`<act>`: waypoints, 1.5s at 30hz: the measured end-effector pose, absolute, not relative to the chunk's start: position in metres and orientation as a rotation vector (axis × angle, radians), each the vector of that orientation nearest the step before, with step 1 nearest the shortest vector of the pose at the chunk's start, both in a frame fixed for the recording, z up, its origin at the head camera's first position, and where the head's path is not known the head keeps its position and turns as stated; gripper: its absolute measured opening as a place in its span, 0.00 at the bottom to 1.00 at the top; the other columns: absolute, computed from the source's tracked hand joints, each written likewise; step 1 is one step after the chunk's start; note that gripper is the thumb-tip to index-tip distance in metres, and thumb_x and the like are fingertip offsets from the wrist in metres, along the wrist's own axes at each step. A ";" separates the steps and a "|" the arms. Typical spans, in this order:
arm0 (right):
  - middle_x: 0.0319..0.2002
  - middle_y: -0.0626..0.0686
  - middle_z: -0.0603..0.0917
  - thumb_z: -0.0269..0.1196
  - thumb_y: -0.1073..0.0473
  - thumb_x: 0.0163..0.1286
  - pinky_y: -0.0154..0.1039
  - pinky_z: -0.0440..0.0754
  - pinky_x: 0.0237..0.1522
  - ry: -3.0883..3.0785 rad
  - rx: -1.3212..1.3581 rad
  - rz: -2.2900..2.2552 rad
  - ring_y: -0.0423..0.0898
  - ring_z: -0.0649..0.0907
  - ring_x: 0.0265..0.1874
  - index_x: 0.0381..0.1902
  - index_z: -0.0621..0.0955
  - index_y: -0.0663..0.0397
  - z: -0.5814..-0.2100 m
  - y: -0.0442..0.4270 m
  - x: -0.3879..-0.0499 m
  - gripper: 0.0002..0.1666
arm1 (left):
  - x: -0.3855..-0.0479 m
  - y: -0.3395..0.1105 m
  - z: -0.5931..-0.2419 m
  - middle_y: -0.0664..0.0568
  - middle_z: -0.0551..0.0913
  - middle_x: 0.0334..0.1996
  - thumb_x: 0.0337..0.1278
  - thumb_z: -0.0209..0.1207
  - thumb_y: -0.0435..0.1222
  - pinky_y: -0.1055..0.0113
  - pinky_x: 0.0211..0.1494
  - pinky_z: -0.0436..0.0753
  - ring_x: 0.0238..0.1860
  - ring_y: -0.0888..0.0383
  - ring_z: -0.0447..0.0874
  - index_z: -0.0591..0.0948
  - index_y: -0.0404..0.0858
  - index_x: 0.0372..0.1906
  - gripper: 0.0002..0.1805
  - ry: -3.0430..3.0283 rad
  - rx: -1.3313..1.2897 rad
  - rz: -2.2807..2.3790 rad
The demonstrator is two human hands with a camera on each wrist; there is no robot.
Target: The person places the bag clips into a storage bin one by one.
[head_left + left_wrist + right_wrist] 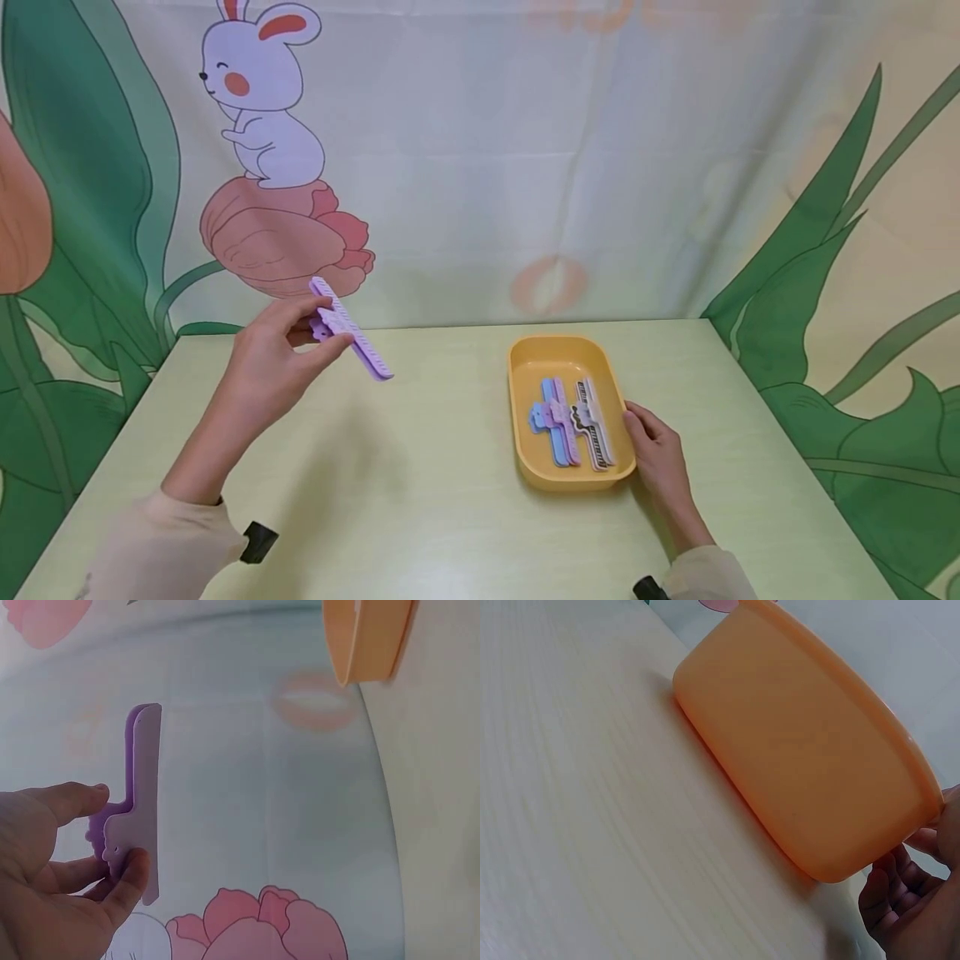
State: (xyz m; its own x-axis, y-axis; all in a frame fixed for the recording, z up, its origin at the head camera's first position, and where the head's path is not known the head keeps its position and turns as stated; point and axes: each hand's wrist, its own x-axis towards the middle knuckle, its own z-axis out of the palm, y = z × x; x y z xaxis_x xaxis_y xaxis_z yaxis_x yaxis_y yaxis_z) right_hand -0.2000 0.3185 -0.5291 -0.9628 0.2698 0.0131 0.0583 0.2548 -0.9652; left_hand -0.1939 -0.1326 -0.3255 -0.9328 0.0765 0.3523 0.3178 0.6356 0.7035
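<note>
Raised above the left back part of the table, my left hand (273, 367) pinches a long purple plastic clip (366, 348) by its shaped handle, between thumb and fingers. In the left wrist view the clip's two long bars lie close together. At the right, my right hand (663, 458) grips the side of a yellow tray (528, 358), which stands on the table. Inside the tray several similar clips lie side by side: a blue clip (559, 448), a purple clip, a black-and-white patterned clip (597, 452) and a pale clip. The right wrist view shows only the tray's outer wall (795, 742).
The pale wooden table (420, 500) runs back to a hanging cloth backdrop (465, 167) printed with a rabbit, flowers and leaves. Black camera mounts sit at both wrists, the left mount (259, 542) just above the table.
</note>
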 end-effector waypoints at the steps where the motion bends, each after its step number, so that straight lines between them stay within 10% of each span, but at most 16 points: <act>1: 0.67 0.61 0.78 0.56 0.47 0.82 0.23 0.80 0.48 -2.344 -0.310 1.792 0.53 0.80 0.61 0.70 0.77 0.59 -0.529 0.319 -0.200 0.29 | -0.195 -0.130 -0.326 0.39 0.77 0.56 0.63 0.70 0.32 0.84 0.47 0.79 0.52 0.45 0.82 0.75 0.29 0.69 0.30 -2.566 -0.327 -1.188; 10: 0.68 0.60 0.78 0.56 0.45 0.82 0.23 0.80 0.49 -2.358 -0.313 1.789 0.53 0.79 0.62 0.71 0.77 0.58 -0.528 0.319 -0.199 0.30 | -0.201 -0.105 -0.334 0.39 0.77 0.52 0.64 0.70 0.32 0.55 0.56 0.85 0.51 0.46 0.83 0.75 0.27 0.68 0.30 -2.593 -0.390 -1.224; 45: 0.68 0.60 0.77 0.56 0.46 0.82 0.25 0.80 0.51 -2.374 -0.321 1.791 0.53 0.79 0.63 0.71 0.76 0.58 -0.526 0.320 -0.205 0.29 | -0.224 -0.027 -0.368 0.42 0.79 0.51 0.60 0.71 0.32 0.63 0.52 0.86 0.48 0.51 0.86 0.79 0.27 0.63 0.27 -2.619 -0.657 -1.413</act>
State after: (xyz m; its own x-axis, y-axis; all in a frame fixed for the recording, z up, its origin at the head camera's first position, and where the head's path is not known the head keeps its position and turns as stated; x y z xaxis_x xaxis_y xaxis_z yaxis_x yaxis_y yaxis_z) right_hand -0.2047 0.3204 -0.5258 -0.9657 0.2595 -0.0089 0.0798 0.2638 -0.9613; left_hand -0.2240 -0.0268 -0.3677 -0.9029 0.3258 0.2804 0.4133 0.4782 0.7750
